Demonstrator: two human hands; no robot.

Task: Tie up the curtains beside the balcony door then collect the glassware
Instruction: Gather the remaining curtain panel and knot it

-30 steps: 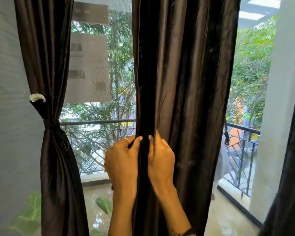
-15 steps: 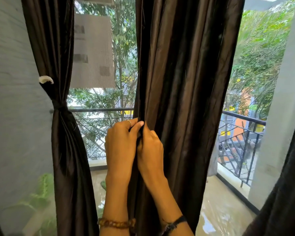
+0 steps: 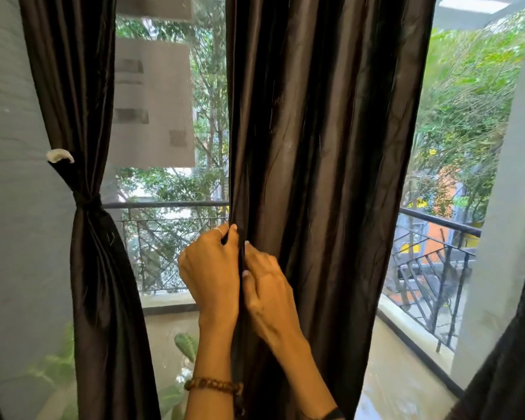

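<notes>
We see our left hand [image 3: 212, 268] and right hand [image 3: 267, 286] gripping the left edge of the loose middle curtain [image 3: 325, 147]; the left curtain [image 3: 85, 237] hangs tied.

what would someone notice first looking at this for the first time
Two hands meet at the centre: the left hand and right hand both pinch the inner edge of the loose dark curtain. On the left, a tied curtain is cinched at its middle, with the balcony railing behind.
</notes>
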